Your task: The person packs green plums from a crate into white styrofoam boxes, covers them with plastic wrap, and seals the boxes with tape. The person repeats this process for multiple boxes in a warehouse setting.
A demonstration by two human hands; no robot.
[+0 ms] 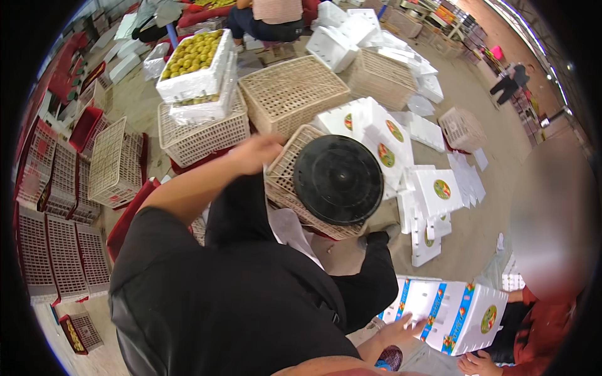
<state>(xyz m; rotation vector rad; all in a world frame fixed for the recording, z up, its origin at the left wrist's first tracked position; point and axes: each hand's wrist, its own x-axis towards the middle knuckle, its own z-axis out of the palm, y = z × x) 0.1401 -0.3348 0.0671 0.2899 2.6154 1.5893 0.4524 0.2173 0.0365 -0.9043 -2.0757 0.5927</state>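
Observation:
My left hand (264, 152), blurred by motion, is at the rim of a beige plastic crate (287, 162); its fingers' grip is unclear. On that upturned crate lies a round black lid or tub bottom (339, 181). Low on the right, my right hand (400, 329) touches the side of several white foam boxes (435, 305) banded with blue printed tape, its fingers spread. A co-worker in red sleeves has a hand (479, 364) by the same boxes' lower edge. Black clothing fills the middle.
White foam lids (383, 136) with round printed stickers lie beyond the black disc. Wrapped foam boxes of yellow-green fruit (194, 54) stand on a beige crate (204, 131). A larger crate (294, 89) is beside them; stacked crates (61, 249) line the left. Other people are farther off.

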